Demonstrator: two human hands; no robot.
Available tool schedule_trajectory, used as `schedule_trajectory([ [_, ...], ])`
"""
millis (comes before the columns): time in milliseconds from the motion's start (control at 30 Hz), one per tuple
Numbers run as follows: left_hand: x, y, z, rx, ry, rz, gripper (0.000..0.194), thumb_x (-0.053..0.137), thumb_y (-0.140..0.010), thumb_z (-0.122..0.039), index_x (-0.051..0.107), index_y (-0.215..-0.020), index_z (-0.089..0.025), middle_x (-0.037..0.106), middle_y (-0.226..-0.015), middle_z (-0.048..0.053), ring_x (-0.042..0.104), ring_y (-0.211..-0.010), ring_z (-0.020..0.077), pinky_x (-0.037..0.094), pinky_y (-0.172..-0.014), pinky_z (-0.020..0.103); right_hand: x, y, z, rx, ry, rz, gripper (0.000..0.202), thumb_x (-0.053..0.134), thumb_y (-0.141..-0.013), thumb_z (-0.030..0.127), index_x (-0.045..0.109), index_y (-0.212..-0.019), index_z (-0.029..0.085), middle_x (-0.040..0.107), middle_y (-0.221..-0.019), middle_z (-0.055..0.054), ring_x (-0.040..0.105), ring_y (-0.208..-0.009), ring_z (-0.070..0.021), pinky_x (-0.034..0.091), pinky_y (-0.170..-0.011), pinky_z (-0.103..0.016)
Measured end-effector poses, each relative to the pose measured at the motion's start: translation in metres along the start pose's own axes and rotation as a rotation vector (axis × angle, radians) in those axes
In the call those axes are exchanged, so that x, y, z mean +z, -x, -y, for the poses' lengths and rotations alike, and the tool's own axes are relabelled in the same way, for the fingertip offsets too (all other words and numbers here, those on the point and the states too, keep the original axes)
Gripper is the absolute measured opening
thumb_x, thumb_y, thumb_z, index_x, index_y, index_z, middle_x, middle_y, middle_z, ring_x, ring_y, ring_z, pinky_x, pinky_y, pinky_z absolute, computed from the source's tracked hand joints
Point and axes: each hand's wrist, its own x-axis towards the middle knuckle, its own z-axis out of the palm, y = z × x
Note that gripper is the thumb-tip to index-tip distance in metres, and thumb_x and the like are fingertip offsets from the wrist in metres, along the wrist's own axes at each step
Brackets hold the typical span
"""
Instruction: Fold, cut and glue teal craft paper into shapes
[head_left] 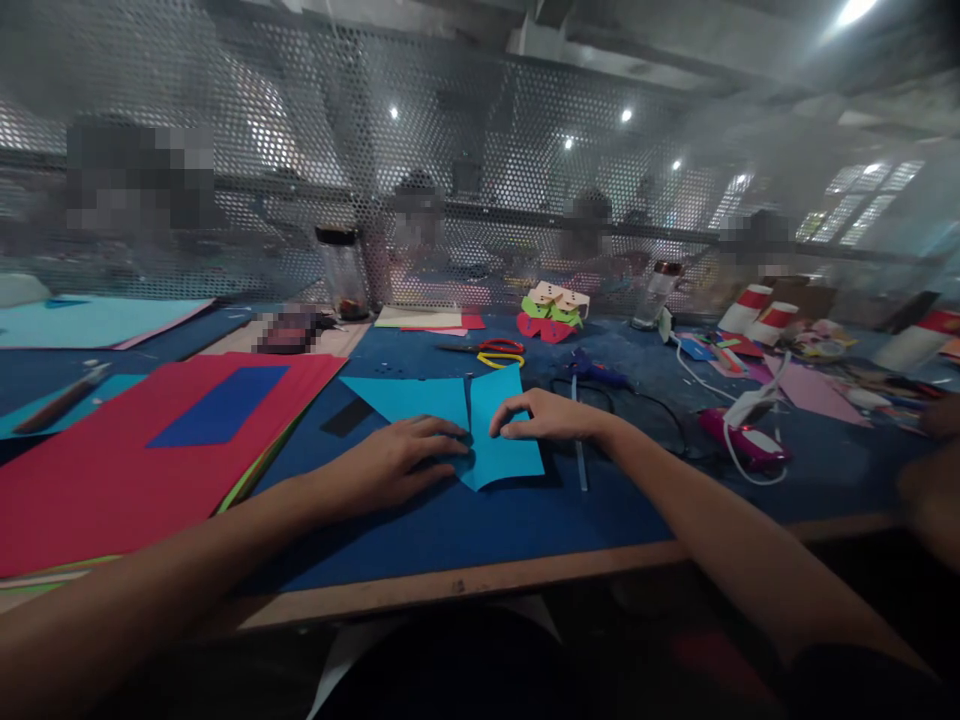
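A bright blue sheet of paper [435, 397] lies on the table in front of me, with a slit or open fold running down its middle. My left hand [409, 460] rests flat on its near left part, fingers stretched toward the slit. Over the right-hand flap, my right hand [536, 412] has its fingers curled, with thumb and index tips close together at the paper. Beyond the sheet lie scissors [501, 352] with red and yellow handles. A blue glue gun [596, 370] sits to the right, and a clear glue stick [581, 465] lies beside the sheet.
Red paper sheets [90, 450] are stacked at left under a dark blue strip [221, 405]. Folded paper pieces [551, 312] and a glass jar [343, 275] stand at the back. A pink device [742, 440] with white cable lies right. A perforated screen [465, 130] rises behind.
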Motion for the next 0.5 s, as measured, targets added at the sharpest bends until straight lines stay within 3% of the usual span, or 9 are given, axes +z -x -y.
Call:
schedule_trajectory([
  [300, 0.0002, 0.0003, -0.0014, -0.015, -0.008, -0.01, 0.03, 0.055, -0.104, -0.035, 0.067, -0.132, -0.031, 0.062, -0.141, 0.006, 0.061, -0.127, 0.0244, 0.05, -0.108, 0.041, -0.0015, -0.0003, 0.0012, 0.005, 0.017, 0.02, 0.024, 0.063, -0.087, 0.024, 0.079, -0.104, 0.018, 0.078, -0.109, -0.003, 0.07, -0.104, -0.0217, 0.048, -0.096, -0.03],
  [500, 0.0012, -0.0002, -0.0007, 0.0, -0.015, -0.019, 0.03, 0.055, -0.105, -0.034, 0.067, -0.132, -0.031, 0.063, -0.139, 0.007, 0.061, -0.126, 0.0239, 0.051, -0.107, 0.04, -0.0021, 0.0012, 0.0009, 0.013, 0.008, 0.007, 0.024, 0.064, -0.089, 0.028, 0.079, -0.106, 0.017, 0.078, -0.111, -0.003, 0.07, -0.105, -0.0216, 0.047, -0.096, -0.029],
])
